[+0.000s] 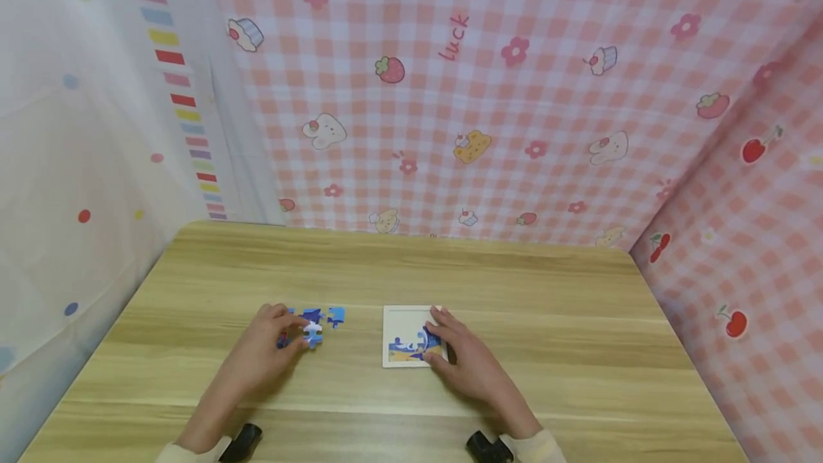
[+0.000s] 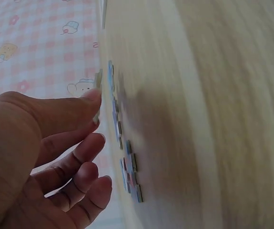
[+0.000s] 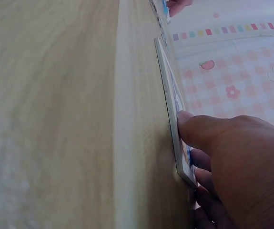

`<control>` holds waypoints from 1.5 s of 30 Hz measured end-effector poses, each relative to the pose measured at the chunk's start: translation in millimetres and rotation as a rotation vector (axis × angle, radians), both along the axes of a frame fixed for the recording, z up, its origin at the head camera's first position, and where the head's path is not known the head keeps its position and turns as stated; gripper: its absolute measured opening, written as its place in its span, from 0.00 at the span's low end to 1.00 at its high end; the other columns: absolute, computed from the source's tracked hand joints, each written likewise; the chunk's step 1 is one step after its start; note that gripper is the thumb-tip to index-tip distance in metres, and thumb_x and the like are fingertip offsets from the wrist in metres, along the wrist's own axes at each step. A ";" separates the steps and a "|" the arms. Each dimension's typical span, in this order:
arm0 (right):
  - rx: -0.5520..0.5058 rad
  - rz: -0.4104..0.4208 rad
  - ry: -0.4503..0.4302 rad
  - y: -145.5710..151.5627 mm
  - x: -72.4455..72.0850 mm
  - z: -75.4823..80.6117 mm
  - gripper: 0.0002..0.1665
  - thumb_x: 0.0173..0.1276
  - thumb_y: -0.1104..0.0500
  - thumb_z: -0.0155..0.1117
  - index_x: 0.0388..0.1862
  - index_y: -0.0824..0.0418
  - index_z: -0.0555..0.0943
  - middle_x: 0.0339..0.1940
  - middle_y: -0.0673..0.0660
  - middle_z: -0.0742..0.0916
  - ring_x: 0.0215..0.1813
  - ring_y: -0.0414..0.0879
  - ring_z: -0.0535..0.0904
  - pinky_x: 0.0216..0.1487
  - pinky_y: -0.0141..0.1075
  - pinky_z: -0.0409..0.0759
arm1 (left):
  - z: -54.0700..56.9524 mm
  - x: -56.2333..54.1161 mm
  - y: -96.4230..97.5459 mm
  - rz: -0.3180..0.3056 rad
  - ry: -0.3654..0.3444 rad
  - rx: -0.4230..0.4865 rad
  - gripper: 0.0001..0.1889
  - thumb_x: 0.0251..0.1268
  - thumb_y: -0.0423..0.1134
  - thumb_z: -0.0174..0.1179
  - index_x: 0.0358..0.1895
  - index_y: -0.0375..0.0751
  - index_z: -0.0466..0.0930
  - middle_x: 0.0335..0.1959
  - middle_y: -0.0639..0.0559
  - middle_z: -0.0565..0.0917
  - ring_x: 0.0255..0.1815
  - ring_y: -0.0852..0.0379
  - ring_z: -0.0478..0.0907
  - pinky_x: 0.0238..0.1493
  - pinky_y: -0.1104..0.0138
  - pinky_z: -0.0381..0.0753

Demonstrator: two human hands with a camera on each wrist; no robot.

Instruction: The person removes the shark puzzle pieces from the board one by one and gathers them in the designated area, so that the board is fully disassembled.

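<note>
My left hand [image 1: 273, 343] pinches a blue-and-white jigsaw piece [image 1: 313, 335] between thumb and index finger. In the left wrist view this piece shows edge-on, just off the table, and the other fingers are loosely bent. Loose jigsaw pieces [image 1: 336, 316] lie behind and beside that hand, some partly hidden by it. My right hand [image 1: 472, 361] rests on the right side of a white-framed puzzle board [image 1: 401, 324], thumb and fingertips touching its face. Along the board's lower part, fitted pieces [image 1: 405, 351] show blue, white and orange; the hand covers some of the right side.
The wooden table [image 1: 546, 299] reaches back to a pink checked cloth [image 1: 534, 106]. Pale dotted cloth [image 1: 83, 163] hangs at the left, and more checked cloth [image 1: 765, 234] at the right. Black straps [image 1: 489, 447] sit at both wrists.
</note>
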State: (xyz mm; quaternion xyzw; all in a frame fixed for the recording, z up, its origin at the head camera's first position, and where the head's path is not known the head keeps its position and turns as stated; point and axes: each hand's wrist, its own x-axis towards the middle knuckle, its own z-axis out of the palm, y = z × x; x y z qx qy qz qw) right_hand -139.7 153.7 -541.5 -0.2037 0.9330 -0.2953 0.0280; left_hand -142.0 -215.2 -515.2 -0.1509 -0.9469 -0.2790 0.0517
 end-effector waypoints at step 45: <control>0.012 -0.059 0.014 -2.4 -0.1 0.0 0.39 0.69 0.45 0.70 0.75 0.56 0.73 0.82 0.51 0.68 0.82 0.53 0.63 0.78 0.54 0.65 | 17.3 -2.6 42.8 -0.065 0.009 0.114 0.14 0.61 0.35 0.72 0.50 0.38 0.87 0.41 0.49 0.81 0.42 0.52 0.79 0.42 0.64 0.82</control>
